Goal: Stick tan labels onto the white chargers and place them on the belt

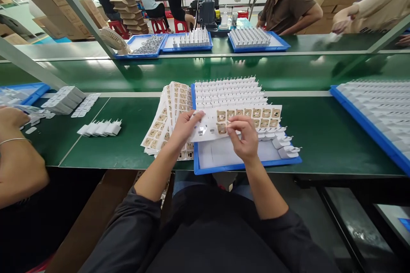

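Observation:
My left hand grips the left end of a white sticker sheet, thumb on top. Tan cut-out stickers fill the sheet's right part, while its left end is bare backing. My right hand is closed in a pinch at a tan sticker in the lower row, beside the bare part. Beneath the sheet sits a blue tray holding rows of white plug adapters with their pins up. A few adapters lie tilted at its right front corner. More sticker sheets are fanned out left of the tray.
Several white adapters lie in a row on the green bench, near stacked white pieces. A co-worker's arm reaches in at the left. Another blue tray stands at right. Trays of parts line the far bench.

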`<action>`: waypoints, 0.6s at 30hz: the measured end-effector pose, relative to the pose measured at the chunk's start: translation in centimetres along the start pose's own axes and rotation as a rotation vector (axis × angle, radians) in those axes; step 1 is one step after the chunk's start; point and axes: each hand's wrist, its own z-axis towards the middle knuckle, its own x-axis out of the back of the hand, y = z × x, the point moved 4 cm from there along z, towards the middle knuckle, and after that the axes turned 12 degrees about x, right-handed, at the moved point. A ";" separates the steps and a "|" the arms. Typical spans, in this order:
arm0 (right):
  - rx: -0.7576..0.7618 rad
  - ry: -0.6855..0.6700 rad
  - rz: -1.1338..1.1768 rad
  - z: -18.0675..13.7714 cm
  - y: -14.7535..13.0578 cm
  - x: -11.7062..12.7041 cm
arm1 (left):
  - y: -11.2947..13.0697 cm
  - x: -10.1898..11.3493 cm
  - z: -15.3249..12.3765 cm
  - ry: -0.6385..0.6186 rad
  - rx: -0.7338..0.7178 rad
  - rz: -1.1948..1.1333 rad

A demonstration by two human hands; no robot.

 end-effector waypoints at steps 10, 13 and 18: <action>-0.371 -0.009 0.137 -9.3 -1.3 7.5 | 2.2 -0.1 0.5 0.572 -0.446 0.814; -0.401 0.036 0.119 -10.4 -1.9 9.3 | 2.8 -6.6 -2.1 0.288 -0.716 0.900; -0.438 0.090 0.069 -11.0 -2.1 10.7 | 1.2 -17.6 -3.9 -0.172 -0.935 1.149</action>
